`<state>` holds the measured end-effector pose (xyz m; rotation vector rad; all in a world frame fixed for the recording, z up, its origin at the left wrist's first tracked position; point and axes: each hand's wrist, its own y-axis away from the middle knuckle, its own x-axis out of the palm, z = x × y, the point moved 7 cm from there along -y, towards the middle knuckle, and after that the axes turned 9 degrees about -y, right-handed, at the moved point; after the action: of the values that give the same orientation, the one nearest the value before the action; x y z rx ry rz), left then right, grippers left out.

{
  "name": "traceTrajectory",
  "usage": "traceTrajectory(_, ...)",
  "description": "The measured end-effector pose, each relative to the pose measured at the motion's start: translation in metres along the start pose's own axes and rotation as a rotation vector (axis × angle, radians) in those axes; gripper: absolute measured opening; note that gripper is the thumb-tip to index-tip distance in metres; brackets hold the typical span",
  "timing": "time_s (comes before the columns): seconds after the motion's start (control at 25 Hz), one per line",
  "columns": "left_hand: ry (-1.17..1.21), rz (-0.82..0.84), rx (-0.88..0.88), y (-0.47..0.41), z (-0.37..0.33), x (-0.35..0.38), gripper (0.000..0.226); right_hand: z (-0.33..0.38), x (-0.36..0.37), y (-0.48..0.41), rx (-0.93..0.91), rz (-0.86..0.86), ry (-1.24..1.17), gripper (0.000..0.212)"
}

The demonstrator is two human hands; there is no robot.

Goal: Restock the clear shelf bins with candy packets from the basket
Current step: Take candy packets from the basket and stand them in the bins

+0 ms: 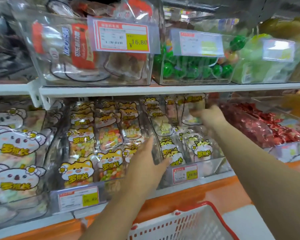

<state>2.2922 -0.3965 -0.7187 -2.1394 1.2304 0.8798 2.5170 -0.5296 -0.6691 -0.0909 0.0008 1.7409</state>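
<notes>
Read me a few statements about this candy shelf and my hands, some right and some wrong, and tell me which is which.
1. The left hand and the right hand both reach at bins under the white shelf board. True.
2. The green balls sit under that board. False: their bin stands on top of it.
3. The basket is white with a red rim. True.
4. The red candies lie left of the left hand. False: they lie to the right of the right hand.
5. The price tag at the upper left shows 16.80. True.
</notes>
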Motion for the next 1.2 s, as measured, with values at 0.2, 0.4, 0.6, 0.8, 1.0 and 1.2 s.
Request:
traceTrajectory(0.2,0.009,-0.054,0.031,-0.009,0.003,0.000,0.083,-0.018,0.048,-0.046,-0.037,0.161,0.213,0.059)
traceTrajectory(0.4,0.049,-0.061,0.029,-0.009,0.005,-0.002,0.081,-0.023,0.060,-0.050,-0.170,0.128,0.598,0.125)
traceTrajectory(0.6,0.045,-0.062,0.033,-0.006,0.004,-0.003,0.081,-0.005,0.051,-0.046,-0.282,0.017,0.822,0.116)
traceTrajectory(0.8,0.033,-0.059,0.031,-0.007,0.004,-0.002,0.081,0.002,0.047,-0.050,-0.149,0.244,1.062,0.091)
traceTrajectory(1.0,0.013,-0.048,0.025,-0.008,0.003,-0.001,0.080,-0.019,0.057,-0.033,-0.497,0.100,1.192,0.074)
traceTrajectory(1.2,0.055,-0.050,-0.007,-0.009,0.007,0.001,0.080,0.003,0.045,-0.008,-0.461,0.098,1.092,0.044)
